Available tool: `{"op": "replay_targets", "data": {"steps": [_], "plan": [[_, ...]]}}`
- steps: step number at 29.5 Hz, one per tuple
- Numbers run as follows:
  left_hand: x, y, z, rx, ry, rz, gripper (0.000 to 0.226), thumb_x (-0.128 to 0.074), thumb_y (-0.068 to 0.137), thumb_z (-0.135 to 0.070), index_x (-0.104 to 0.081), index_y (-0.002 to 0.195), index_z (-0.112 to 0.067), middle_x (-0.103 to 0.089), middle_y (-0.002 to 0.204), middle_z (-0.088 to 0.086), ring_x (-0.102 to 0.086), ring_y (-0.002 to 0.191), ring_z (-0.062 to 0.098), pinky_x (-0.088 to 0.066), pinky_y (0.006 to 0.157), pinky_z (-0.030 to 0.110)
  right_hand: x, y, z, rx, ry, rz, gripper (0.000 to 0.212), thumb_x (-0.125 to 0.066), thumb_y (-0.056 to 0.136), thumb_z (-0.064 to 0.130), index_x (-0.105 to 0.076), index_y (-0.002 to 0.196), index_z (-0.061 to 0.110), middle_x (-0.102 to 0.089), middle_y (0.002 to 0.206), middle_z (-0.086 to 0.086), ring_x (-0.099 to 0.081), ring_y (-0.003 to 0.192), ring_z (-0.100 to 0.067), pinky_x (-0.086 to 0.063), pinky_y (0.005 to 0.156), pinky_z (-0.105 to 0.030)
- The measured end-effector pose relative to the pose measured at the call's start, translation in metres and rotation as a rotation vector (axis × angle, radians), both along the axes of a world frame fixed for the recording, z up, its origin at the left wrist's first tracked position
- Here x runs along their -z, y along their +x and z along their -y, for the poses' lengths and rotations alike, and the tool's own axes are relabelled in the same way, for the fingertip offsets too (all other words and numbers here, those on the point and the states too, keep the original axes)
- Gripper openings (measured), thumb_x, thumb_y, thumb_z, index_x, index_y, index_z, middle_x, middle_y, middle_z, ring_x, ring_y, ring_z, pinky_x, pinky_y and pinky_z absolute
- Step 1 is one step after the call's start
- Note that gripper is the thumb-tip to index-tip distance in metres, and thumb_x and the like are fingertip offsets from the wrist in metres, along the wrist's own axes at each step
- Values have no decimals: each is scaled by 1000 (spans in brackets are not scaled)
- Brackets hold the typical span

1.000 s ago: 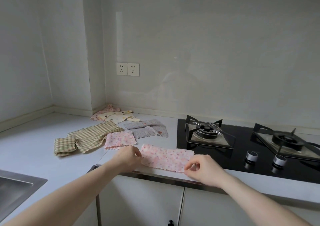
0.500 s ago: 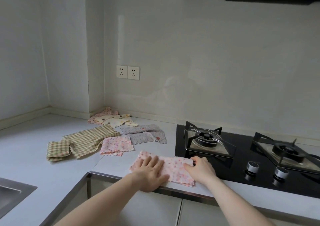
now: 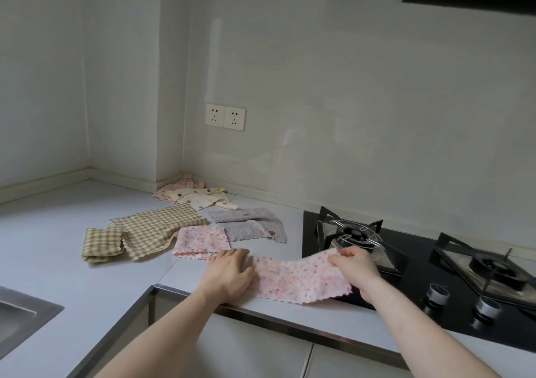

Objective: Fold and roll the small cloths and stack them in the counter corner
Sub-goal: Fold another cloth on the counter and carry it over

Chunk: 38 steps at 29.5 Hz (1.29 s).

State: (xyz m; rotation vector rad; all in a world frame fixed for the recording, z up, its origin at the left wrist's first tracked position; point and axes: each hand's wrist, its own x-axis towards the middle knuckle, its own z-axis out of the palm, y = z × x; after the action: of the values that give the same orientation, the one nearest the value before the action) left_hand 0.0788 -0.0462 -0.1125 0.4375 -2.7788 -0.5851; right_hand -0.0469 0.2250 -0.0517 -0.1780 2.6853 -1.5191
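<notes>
A pink flowered cloth [image 3: 301, 280] lies folded into a strip near the counter's front edge. My left hand [image 3: 232, 273] presses flat on its left end. My right hand [image 3: 352, 267] pinches the right end and lifts it a little above the hob's edge. Behind it lie a second pink flowered cloth [image 3: 201, 241], a grey cloth [image 3: 251, 226] and a green checked cloth [image 3: 145, 232]. A cream dotted cloth [image 3: 200, 197] and a pink dotted cloth [image 3: 179, 184] sit in the counter corner.
A black gas hob [image 3: 412, 250] with two burners and two knobs [image 3: 461, 299] fills the counter to the right. A steel sink [image 3: 20, 319] shows at the lower left. Two wall sockets [image 3: 224, 116] sit above the corner. The grey counter [image 3: 43, 232] stretches left.
My left hand slid from the cloth's middle to its left end. My right hand raised the right end off the counter, stretching the strip longer.
</notes>
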Motion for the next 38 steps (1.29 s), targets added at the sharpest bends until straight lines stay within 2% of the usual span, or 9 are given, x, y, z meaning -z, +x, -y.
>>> {"op": "replay_targets", "data": {"steps": [4, 8, 12, 17, 21, 23, 28, 33, 38], "plan": [[1, 1, 0, 22, 6, 17, 60, -44, 93, -47, -44, 150, -26, -46, 154, -2, -38, 141, 23, -31, 116, 42, -15, 1, 25, -34, 4, 8, 34, -78, 79, 21, -64, 110, 18, -65, 109, -3, -62, 100, -23, -47, 73, -32], [1, 1, 2, 36, 25, 2, 58, -44, 93, -44, -47, 148, -26, -47, 153, -2, -38, 140, 23, -30, 117, 42, -20, 13, 57, -111, 1, 37, 22, -74, 81, 14, -64, 101, 16, -67, 105, -4, -67, 87, -22, -54, 60, -30], [1, 2, 3, 44, 66, -14, 56, -43, 92, -41, -50, 146, -26, -49, 152, -3, -39, 140, 22, -31, 117, 41, -13, 29, 90, -166, -12, 50, 29, -76, 69, 21, -66, 96, 19, -69, 103, -4, -70, 94, -24, -62, 83, -45], [0, 3, 5, 36, 118, -31, 52, -43, 94, -41, -54, 142, -26, -54, 149, -3, -43, 137, 23, -32, 116, 38, 2, 39, 121, -215, 18, 65, 28, -79, 75, 12, -65, 97, 21, -73, 97, 8, -70, 97, -13, -61, 85, -37], [0, 3, 6, 33, 147, -40, 51, -38, 93, -42, -59, 137, -27, -60, 143, -2, -48, 133, 24, -35, 113, 37, 4, 44, 131, -261, -65, 124, 36, -84, 79, 24, -61, 106, 19, -76, 92, -8, -77, 72, -18, -62, 65, -33], [1, 1, 7, 20, 163, -66, 43, -40, 99, -37, -60, 136, -27, -61, 142, -4, -49, 134, 22, -35, 114, 36, 2, 42, 125, -259, -65, 66, 30, -78, 84, 27, -62, 108, 19, -75, 91, -7, -77, 69, -17, -59, 59, -29], [-2, -2, 7, -9, 183, -67, 43, -39, 97, -42, -63, 131, -30, -64, 138, -5, -50, 129, 21, -38, 110, 38, 18, 22, 85, -185, 220, -199, 27, -70, 90, 32, -63, 116, 25, -68, 108, 10, -66, 102, -12, -51, 86, -30], [-2, -9, 6, -10, 77, 2, 59, -40, 90, -59, -54, 141, -33, -53, 144, -6, -40, 134, 22, -32, 113, 46, 42, 14, 65, -240, 351, -204, 47, -60, 94, 56, -57, 134, 32, -62, 126, 14, -58, 119, -14, -49, 100, -38], [-4, -24, 9, -8, 52, 53, 60, -37, 93, -62, -50, 145, -36, -47, 147, -3, -37, 137, 26, -28, 116, 49, 43, 17, 73, -225, 526, -258, 48, -46, 97, 62, -58, 136, 37, -51, 142, 9, -47, 133, -21, -36, 109, -38]]}}
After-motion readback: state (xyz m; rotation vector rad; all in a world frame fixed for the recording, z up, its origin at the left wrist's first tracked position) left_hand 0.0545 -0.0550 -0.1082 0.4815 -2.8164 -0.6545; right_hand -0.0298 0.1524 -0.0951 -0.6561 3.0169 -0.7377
